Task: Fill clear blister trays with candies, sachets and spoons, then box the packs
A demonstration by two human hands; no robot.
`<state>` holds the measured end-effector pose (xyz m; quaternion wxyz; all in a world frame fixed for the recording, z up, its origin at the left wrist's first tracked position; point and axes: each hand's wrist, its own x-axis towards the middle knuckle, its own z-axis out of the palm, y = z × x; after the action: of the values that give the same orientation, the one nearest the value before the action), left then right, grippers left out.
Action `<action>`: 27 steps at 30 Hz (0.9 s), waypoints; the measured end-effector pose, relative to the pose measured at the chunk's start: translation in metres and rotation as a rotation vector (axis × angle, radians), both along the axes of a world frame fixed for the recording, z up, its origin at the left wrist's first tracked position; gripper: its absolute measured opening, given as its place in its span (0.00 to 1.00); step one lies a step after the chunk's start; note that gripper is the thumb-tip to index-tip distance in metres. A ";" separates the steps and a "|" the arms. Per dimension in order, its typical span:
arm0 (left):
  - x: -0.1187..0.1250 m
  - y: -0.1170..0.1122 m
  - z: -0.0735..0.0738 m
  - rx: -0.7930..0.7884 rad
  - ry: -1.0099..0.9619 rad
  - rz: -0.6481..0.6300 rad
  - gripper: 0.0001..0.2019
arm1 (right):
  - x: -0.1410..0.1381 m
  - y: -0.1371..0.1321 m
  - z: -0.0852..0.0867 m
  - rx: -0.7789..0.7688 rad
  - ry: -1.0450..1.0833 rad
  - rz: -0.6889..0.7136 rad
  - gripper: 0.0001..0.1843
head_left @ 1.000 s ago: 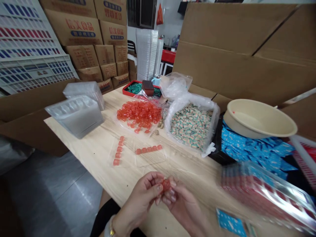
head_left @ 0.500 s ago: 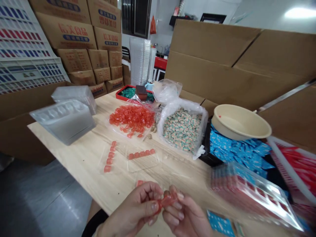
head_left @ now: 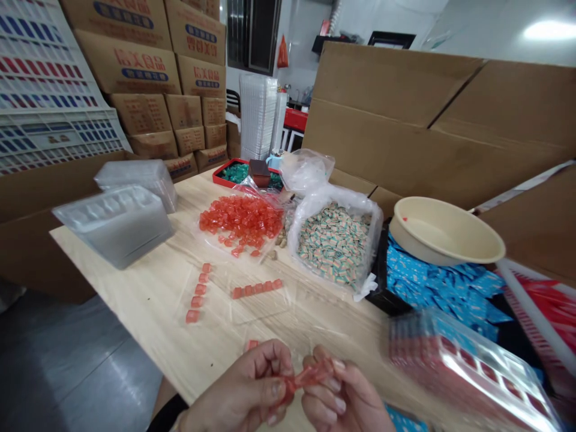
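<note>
My left hand and my right hand meet at the near edge of the table. Between them is a soft, see-through red piece, pinched at its two ends and drawn out long and thin. Just beyond my left hand, another red piece shows in part; the rest is hidden. Farther off, clear plastic trays lie on the table, one with a slanting row of red pieces, the other with a crosswise row of red pieces. Behind them is a heap of loose red pieces on clear plastic.
A plastic-lined box of small printed packets stands mid-table. At right are a cream basin, blue packets and stacked clear trays. More clear trays stand at left. Cardboard boxes rise behind.
The red piece between my hands is drawn out longer, my right hand having shifted slightly right. The whole view has tilted up a little.
</note>
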<state>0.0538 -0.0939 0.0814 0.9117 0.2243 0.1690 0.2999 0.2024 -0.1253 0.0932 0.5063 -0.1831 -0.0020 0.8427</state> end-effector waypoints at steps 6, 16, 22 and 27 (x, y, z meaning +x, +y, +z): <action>-0.005 -0.001 -0.006 -0.007 0.013 0.008 0.11 | 0.008 0.003 0.002 -0.029 -0.077 -0.016 0.11; -0.022 -0.004 -0.022 0.106 0.456 0.074 0.14 | 0.050 -0.006 0.012 0.288 -0.841 -0.040 0.10; 0.016 0.004 -0.015 0.065 0.482 -0.041 0.14 | 0.019 0.001 -0.026 0.406 -1.109 0.242 0.15; 0.007 0.000 -0.020 -0.033 0.482 -0.215 0.14 | 0.027 -0.002 -0.030 0.461 -1.139 0.337 0.16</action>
<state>0.0613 -0.0942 0.0619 0.8752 0.2912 0.3615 0.1365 0.2294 -0.1269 0.0629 0.3126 -0.4860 -0.4809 0.6594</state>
